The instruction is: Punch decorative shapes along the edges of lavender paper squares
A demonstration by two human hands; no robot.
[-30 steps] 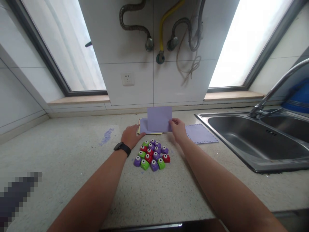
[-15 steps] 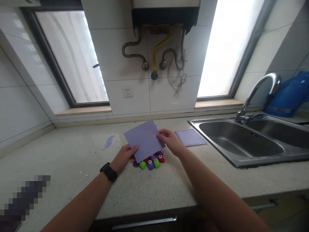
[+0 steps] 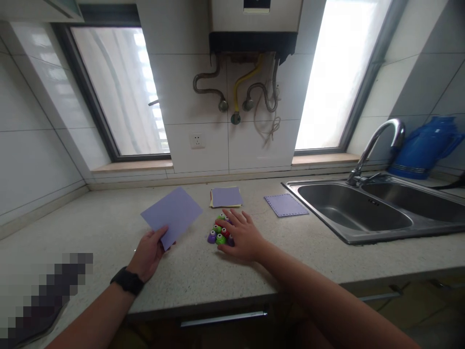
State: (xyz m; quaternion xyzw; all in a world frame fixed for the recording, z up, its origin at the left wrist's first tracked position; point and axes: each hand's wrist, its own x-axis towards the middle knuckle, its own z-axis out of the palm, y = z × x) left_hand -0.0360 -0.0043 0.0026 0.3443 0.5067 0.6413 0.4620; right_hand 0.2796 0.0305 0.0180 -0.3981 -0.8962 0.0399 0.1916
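My left hand [image 3: 150, 252] pinches a plain purple sheet of paper [image 3: 176, 208] by its lower corner, thumb on top, and holds it tilted above the counter. To the right, my right hand [image 3: 241, 235] lies over a cluster of small craft punches [image 3: 220, 238] in green, purple and red with white round buttons. Its fingers are spread and hide part of the cluster; whether they touch the punches I cannot tell. Behind the cluster lies a stack of coloured paper [image 3: 227, 197], purple on top. A purple sheet with a punched border [image 3: 286, 205] rests near the sink.
The steel double sink [image 3: 348, 208] with its faucet [image 3: 378, 140] is on the right, a blue thermos jug [image 3: 425, 148] behind it. A dark pixelated object [image 3: 47, 300] is at the lower left. The pale counter [image 3: 189, 281] ends at a front edge above drawers.
My left hand has carried the purple sheet left, uncovering the punches and the paper stack. The right hand has let go of the sheet and come down over the punches. The view has shifted slightly.
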